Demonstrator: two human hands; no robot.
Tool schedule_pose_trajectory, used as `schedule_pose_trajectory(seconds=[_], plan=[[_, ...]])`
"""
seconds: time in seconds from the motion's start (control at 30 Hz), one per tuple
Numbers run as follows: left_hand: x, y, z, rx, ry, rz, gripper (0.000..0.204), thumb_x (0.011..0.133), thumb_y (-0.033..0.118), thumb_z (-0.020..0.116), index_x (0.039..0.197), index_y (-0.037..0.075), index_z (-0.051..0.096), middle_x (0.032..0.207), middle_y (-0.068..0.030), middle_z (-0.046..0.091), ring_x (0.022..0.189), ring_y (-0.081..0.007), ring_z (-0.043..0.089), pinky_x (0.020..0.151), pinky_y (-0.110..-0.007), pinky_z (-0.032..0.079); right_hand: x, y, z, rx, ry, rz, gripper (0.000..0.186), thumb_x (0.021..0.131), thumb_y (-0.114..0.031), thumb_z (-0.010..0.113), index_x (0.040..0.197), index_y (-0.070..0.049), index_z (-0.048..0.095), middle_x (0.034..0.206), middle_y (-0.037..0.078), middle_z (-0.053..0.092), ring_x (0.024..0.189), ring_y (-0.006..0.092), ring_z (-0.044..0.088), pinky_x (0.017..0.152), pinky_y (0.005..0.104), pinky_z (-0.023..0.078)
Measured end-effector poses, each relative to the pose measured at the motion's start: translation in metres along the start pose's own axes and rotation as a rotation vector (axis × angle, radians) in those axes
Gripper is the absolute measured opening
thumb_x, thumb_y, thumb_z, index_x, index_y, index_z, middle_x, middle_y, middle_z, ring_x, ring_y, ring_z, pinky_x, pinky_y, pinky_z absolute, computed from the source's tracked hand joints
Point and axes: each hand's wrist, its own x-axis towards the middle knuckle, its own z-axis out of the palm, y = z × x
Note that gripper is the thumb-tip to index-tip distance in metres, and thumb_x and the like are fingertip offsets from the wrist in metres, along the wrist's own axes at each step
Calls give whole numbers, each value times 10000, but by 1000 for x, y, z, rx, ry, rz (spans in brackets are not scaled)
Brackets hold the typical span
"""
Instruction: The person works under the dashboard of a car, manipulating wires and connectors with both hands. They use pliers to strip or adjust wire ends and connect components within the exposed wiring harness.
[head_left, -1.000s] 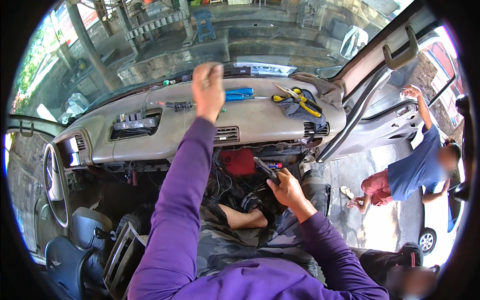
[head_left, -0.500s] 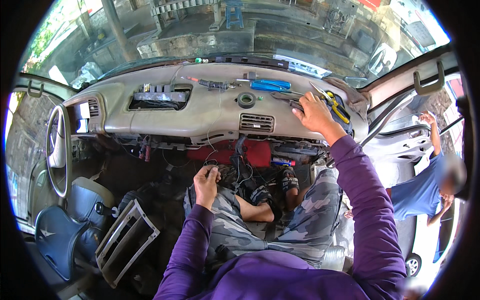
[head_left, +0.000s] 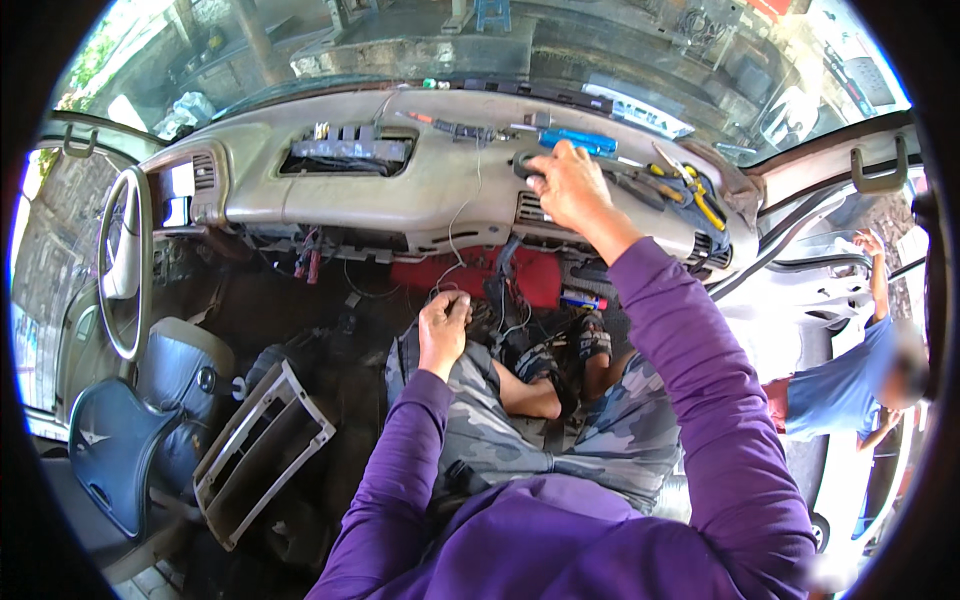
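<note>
My left hand (head_left: 443, 328) is closed in a pinch above my lap. A thin grey wire (head_left: 460, 215), draped down from the dashboard, ends at its fingers. On top of the dashboard, my right hand (head_left: 572, 187) has its thumb and fingers on a roll of black tape (head_left: 521, 163), which they partly hide. Behind that hand lies a blue-handled tool (head_left: 580, 141). Yellow-and-black pliers (head_left: 708, 207) rest to its right, beside dark-handled pliers (head_left: 637, 188). A soldering iron (head_left: 455, 128) lies to the left of the tape.
The steering wheel (head_left: 125, 265) stands at the left. A loose trim frame (head_left: 262, 450) leans near the blue seat parts. Loose wiring (head_left: 512, 285) hangs below the dashboard by a red panel (head_left: 420, 275). Outside the open door at right, another person (head_left: 835, 375) stands.
My right hand has moved left from the pliers to the tape roll. My left hand stays pinched over my lap. The whole view has shifted slightly.
</note>
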Motion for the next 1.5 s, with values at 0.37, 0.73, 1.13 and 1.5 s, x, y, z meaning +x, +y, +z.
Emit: schedule_pose_trajectory(seconds=[0.37, 0.73, 1.13, 1.5], plan=[[-27, 46, 58, -99, -316, 65, 287, 945, 7, 693, 1223, -48, 650, 926, -81, 738, 838, -110, 667, 783, -259, 543, -181, 31, 49, 801, -224, 348, 350, 981, -263, 690, 1226, -13, 684, 1095, 182, 728, 1046, 312, 694, 904, 398, 521], [-8, 10, 102, -208, -400, -221, 589, 891, 64, 788, 1391, 22, 481, 971, -116, 722, 872, -130, 647, 734, -262, 518, -189, 52, 78, 959, -386, 360, 316, 991, -249, 669, 1187, -1, 669, 1111, 176, 690, 1061, 295, 666, 924, 381, 502], [1, -11, 100, -252, -353, -315, 267, 943, 88, 742, 1173, -38, 693, 984, -65, 748, 836, -90, 672, 720, -232, 535, -183, 56, 91, 829, -445, 300, 297, 974, -251, 668, 1141, -6, 688, 1088, 199, 667, 1084, 365, 637, 950, 420, 495], [1, -17, 101, -230, -347, -292, 303, 950, 54, 689, 1222, -78, 694, 1048, -95, 754, 891, -115, 694, 809, -250, 559, -186, 50, 95, 812, -420, 351, 280, 973, -239, 658, 1127, -6, 688, 1079, 210, 674, 1046, 371, 634, 927, 428, 491]])
